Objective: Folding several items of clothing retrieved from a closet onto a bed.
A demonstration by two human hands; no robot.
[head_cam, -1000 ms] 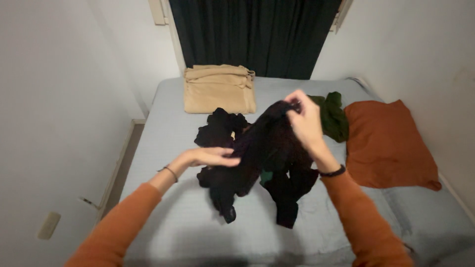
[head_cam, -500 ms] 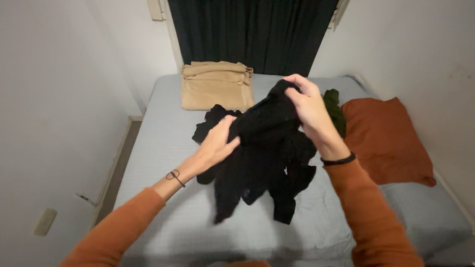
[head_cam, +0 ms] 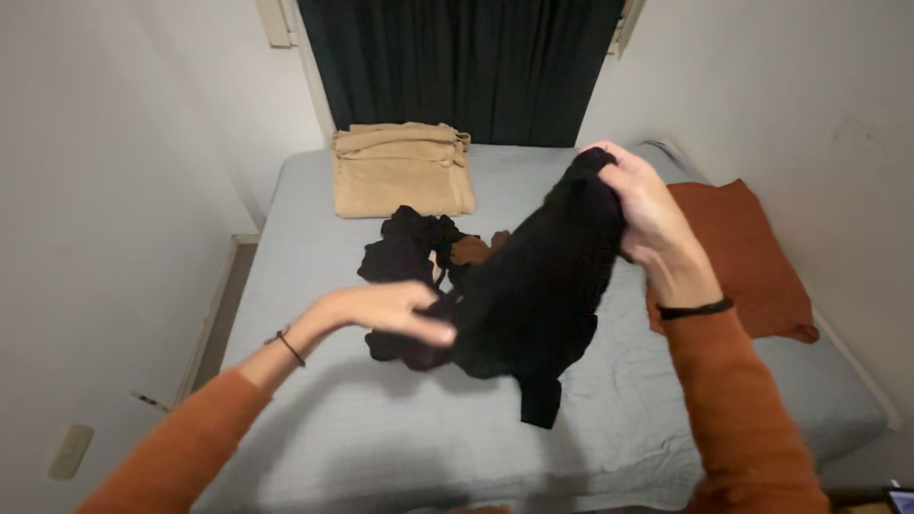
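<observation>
Two hands are engaged with one black garment [head_cam: 533,305] above a grey bed [head_cam: 314,419]. The right hand [head_cam: 647,205] is closed on an upper edge of the garment, which is held raised; the rest hangs down and left, with its lowest end just above the bed. The left hand [head_cam: 390,309] is open, fingers extended toward the right, with the fingertips at or just touching the garment's lower left edge; no grip is seen there.

For the step to be done well, the upper grip should be kept firm and high so that the cloth hangs free of the pile. The lower edge should be taken by the left hand at a seam or corner, not mid-panel, so that the cloth can be spread flat without twisting.

A pile of dark clothes [head_cam: 405,257] lies on the bed behind and left of the garment. A folded tan cloth [head_cam: 400,171] lies near the dark curtain [head_cam: 457,67]. An orange pillow [head_cam: 752,266] lies to the right, partly hidden by the right forearm.
</observation>
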